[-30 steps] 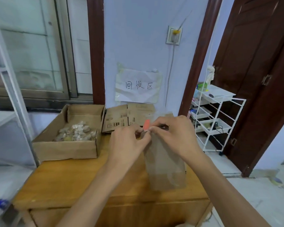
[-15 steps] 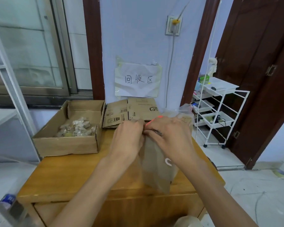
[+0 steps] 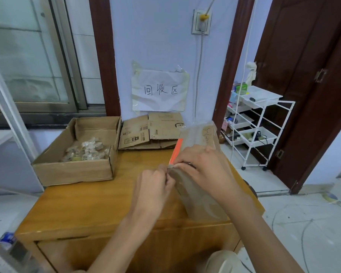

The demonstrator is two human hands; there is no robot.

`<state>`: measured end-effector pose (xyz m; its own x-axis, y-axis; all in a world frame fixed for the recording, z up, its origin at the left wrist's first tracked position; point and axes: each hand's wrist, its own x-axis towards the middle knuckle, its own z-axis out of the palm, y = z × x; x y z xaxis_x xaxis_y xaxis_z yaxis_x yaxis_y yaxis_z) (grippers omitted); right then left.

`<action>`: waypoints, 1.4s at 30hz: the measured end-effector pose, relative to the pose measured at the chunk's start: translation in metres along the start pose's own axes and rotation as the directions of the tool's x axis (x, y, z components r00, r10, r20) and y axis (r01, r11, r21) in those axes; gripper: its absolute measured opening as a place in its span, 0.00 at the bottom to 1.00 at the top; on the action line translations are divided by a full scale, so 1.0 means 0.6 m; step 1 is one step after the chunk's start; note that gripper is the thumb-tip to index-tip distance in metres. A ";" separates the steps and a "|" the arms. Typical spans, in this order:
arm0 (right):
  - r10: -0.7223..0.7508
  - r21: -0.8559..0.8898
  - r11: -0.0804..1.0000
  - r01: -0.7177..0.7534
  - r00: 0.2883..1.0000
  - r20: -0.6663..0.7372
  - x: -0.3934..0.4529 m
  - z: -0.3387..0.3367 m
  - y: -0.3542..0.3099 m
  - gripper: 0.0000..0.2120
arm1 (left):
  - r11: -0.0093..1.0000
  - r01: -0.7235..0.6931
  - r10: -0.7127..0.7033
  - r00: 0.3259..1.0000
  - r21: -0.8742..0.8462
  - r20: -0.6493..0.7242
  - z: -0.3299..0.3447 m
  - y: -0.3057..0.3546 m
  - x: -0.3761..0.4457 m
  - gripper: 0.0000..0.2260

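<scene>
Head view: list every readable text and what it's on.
"回收区": handwritten on the paper sign taped to the wall.
Flattened cardboard: printed labels and a logo, too small to read.
Clear bag: faint marks near its top, blurred, unreadable.

Glossy clear plastic bag (image 3: 201,196); smooth varnished wooden table (image 3: 91,205); matt cardboard box (image 3: 75,170).

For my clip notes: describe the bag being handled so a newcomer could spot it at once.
On the wooden table under the paper sign, the left hand and right hand pinch a clear plastic bag. Unlike the cardboard box and flattened carton behind, it is see-through, with an orange strip at its top.
</scene>
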<state>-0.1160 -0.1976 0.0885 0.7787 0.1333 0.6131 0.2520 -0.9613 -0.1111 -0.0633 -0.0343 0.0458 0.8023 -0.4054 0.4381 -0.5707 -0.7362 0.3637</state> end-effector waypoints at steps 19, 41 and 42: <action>0.424 0.698 0.674 -0.243 0.901 -0.095 -0.123 0.028 0.022 0.13 | 0.939 -0.072 0.114 0.988 -0.336 0.106 0.035 -0.025 -0.036 0.47; 0.470 0.246 0.811 -0.531 0.841 0.269 -0.142 -0.033 0.059 0.08 | 0.950 -0.286 0.241 0.924 0.121 0.297 0.067 0.063 -0.004 0.35; 0.505 0.287 0.769 -0.571 0.818 0.274 -0.139 -0.035 0.059 0.08 | 0.950 -0.285 0.237 0.924 0.125 0.298 0.067 0.064 -0.004 0.35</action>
<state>-0.1842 -0.2479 0.0497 0.9221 -0.3103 0.2311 -0.0857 -0.7463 -0.6600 -0.0797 -0.0834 0.0255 0.6584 -0.7113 0.2460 -0.7488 -0.6522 0.1182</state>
